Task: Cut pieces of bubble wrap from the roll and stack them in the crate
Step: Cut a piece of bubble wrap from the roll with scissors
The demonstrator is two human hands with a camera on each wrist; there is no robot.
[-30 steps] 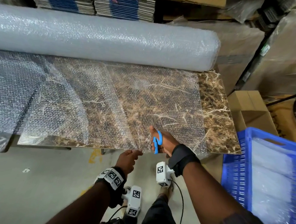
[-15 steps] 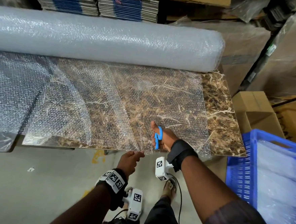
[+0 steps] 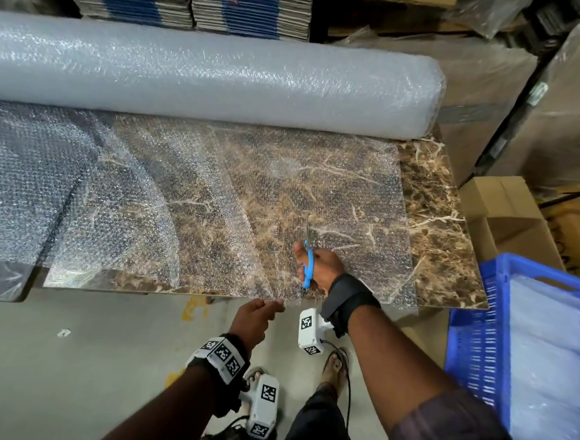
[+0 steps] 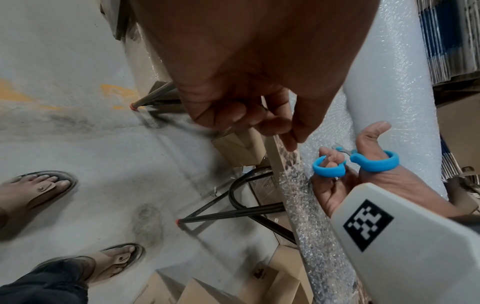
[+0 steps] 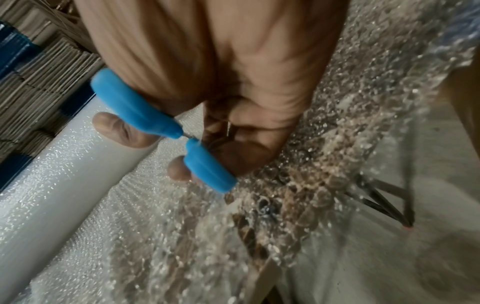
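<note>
The table (image 3: pixel 442 230), a brown marbled top, is the landmark. Along its far edge lies the roll (image 3: pixel 206 76) of bubble wrap, nearly as long as the table itself. From the roll an unrolled sheet (image 3: pixel 187 192) of bubble wrap covers most of the table and reaches its near edge, leaving a bare strip of marble at the right end. Off the right end of the table, on the floor, stands the blue crate (image 3: pixel 479 336) with pale bubble wrap pieces (image 3: pixel 554 348) inside; blur keeps their number from being counted. Beyond the crate, also right of the table, sits an open cardboard box (image 3: pixel 508 214).

Over the near part of the table, right of its middle, the right hand (image 3: pixel 323 266) grips the blue-handled scissors (image 3: pixel 308 260), thumb through one loop and fingers through the other, blades pointing toward the roll and lying on the sheet. Whether the blades are parted cannot be made out. Just off the near edge of the table, the left hand (image 3: pixel 256 320) pinches the sheet's edge between thumb and curled fingers, close beside the scissors.
</note>
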